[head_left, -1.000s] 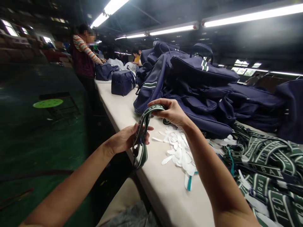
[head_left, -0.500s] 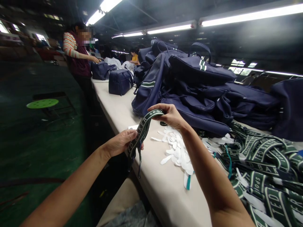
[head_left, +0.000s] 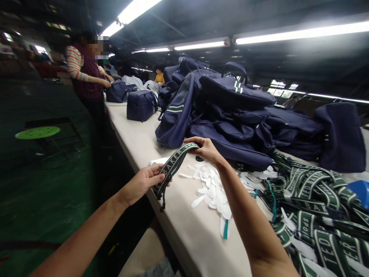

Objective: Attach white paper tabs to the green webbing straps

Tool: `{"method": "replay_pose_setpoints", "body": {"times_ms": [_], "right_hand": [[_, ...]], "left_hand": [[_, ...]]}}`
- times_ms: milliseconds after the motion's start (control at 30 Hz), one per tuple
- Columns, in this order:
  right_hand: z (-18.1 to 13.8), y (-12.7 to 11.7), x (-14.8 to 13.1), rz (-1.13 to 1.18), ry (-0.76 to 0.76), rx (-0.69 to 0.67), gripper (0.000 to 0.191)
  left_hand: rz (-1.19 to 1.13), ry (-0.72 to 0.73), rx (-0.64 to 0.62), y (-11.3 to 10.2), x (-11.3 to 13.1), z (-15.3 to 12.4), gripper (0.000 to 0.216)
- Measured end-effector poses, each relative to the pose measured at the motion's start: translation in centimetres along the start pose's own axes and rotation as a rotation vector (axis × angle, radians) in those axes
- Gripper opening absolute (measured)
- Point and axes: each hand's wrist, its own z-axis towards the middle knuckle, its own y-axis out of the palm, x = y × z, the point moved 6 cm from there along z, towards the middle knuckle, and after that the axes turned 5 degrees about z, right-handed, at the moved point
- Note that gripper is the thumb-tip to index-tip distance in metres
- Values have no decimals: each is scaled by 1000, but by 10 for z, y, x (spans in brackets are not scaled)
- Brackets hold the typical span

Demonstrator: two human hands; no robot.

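Between my two hands arches a dark green webbing strap [head_left: 175,161] with white edge stripes and white lettering, above the table's near edge. My left hand [head_left: 145,181] pinches its lower end, thumb on top; dark loose ends dangle below. At the upper end, my right hand [head_left: 203,149] grips the folded strap between thumb and fingers. Beneath and right of the strap lies a heap of white paper-like strips [head_left: 211,184]. A large pile of similar lettered straps [head_left: 317,192] covers the table at the right.
Navy bags [head_left: 230,115] are heaped behind my hands, with one boxy navy bag [head_left: 142,105] standing to their left. A co-worker [head_left: 86,73] handles a bag at the table's far left. A green stool [head_left: 37,133] stands on the floor. A blue object [head_left: 359,192] lies far right.
The view has shifted slightly, so the bags and straps appear further left. The strap between my hands lies at a flatter slant. Both hands still hold it.
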Motion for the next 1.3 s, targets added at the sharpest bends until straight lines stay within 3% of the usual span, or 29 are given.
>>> {"method": "replay_pose_setpoints", "body": {"times_ms": [167,300,467,567,667,733,800,900,1000,1067,1133,1233,1300], "right_hand": [[0,3,0,-103,8,-15,32],[0,9,-4,-126,96,-90,33],[-21,13,-3,-224,225,-314,38],[-30,13,2,-200,250,-321,44],[-32,10,4,-96,235,-197,44],[-31,10,4,-2,205,-114,43],[-30,13,3,85,181,-75,42],[-33,24,-2,138,116,-51,40],[-40,44,-11,101,30,-77,36],[-47,63,-16,92,1,-122,28],[-56,78,-23,117,-22,-135,18],[-69,82,-34,269,-30,-29,12],[-75,71,-37,463,-13,99,15]], "left_hand": [[285,107,38,-3,17,5,66],[535,166,145,-10,31,10,45],[287,102,203,-24,34,5,34],[183,88,247,-28,36,-2,34],[51,-3,158,-25,28,-7,53],[-161,-120,55,-21,16,-8,63],[-369,-242,-3,-17,1,-10,52],[-469,-363,-35,-7,-21,-15,29],[-455,-392,-110,11,-32,-24,37],[-422,-352,-168,25,-30,-31,49],[-343,-287,-254,36,-24,-37,44],[-137,-271,-305,42,-18,-47,30],[-42,-278,-238,34,-16,-55,23]]}}
